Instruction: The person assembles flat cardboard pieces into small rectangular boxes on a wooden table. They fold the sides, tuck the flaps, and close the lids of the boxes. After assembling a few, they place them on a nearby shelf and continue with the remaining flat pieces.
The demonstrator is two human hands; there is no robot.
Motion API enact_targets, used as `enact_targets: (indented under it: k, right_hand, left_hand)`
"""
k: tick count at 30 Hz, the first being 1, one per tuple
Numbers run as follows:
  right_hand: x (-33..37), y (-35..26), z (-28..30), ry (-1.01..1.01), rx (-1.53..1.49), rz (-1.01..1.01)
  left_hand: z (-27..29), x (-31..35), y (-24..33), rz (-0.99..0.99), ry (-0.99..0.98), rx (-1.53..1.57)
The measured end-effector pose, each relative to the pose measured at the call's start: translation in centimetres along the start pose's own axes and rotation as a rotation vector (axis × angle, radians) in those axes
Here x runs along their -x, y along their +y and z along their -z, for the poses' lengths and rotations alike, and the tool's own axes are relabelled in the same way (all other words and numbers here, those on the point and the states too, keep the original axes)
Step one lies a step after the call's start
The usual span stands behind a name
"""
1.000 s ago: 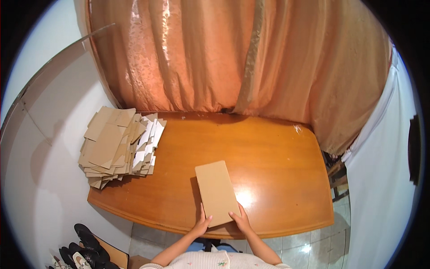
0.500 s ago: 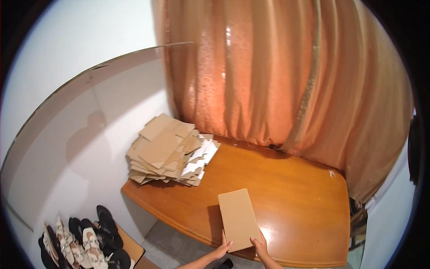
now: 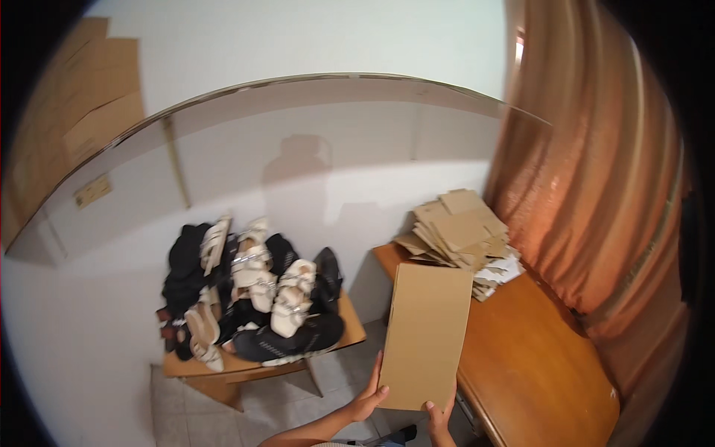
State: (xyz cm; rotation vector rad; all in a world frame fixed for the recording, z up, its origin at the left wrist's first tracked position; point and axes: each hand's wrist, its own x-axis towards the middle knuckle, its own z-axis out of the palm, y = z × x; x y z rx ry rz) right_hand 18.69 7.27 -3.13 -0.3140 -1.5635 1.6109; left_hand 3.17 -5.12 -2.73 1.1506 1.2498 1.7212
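Note:
A closed brown cardboard box (image 3: 426, 339), long and flat, is held up in front of me by both hands. My left hand (image 3: 369, 397) grips its lower left edge, thumb on the top face. At the lower right corner my right hand (image 3: 441, 419) is closed on the same box, its thumb also on top. The fingers underneath are hidden by the box. Beyond it, a pile of flat cardboard pieces (image 3: 468, 223) lies on the wooden table (image 3: 536, 357), with white sheets (image 3: 500, 270) at its side.
To the left, a low wooden table (image 3: 354, 328) bears a heap of black shoes (image 3: 290, 339) and cream strapped sandals (image 3: 253, 276). An orange-brown curtain (image 3: 588, 164) hangs along the right. Grey floor tiles (image 3: 275, 398) show between the tables. More cardboard (image 3: 97, 97) is at the upper left.
My view has swung left, bringing the shoe heap further into sight. The box, still in both hands, has moved from over the wooden table to beside its left edge.

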Motion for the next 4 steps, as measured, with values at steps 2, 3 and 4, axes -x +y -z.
enact_targets:
  k: [2, 3, 4]
  right_hand:
    - [0.6, -0.9, -4.7, -0.144, -0.055, 0.032]
    - [0.9, -1.1, -7.1, -0.217, -0.079, 0.041]
    - [1.2, -1.2, -9.2, -0.288, -0.107, 0.054]
  left_hand:
    - [2.8, 3.9, 3.2, -0.057, 0.107, -0.052]
    - [4.1, 5.9, 4.7, -0.091, 0.171, -0.081]
    - [5.3, 7.9, 6.2, -0.126, 0.232, -0.116]
